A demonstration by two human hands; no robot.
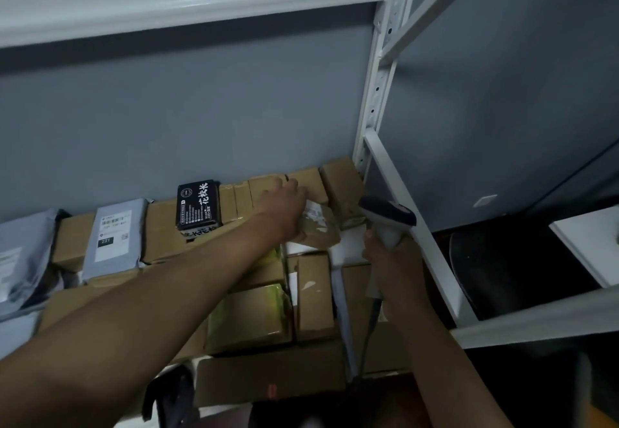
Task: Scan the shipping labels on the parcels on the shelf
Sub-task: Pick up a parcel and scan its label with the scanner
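parcels crowd the shelf (522,329), mostly brown boxes packed edge to edge. left hand (283,205) reaches to the back row and rests on a crumpled brown parcel (318,230), fingers curled over its far edge; how firm the hold is i cannot tell. its white label (315,213) shows just beside the knuckles, creased and partly under the hand. right hand (385,248) is wrapped round the grip of a scanner (388,215), head aimed toward that label. risk as i judge it: the wrinkled, half-covered label may not read, and tugging the parcel out could drag neighbouring boxes (311,297) askew. grey mailer (114,235) lies well to the left.
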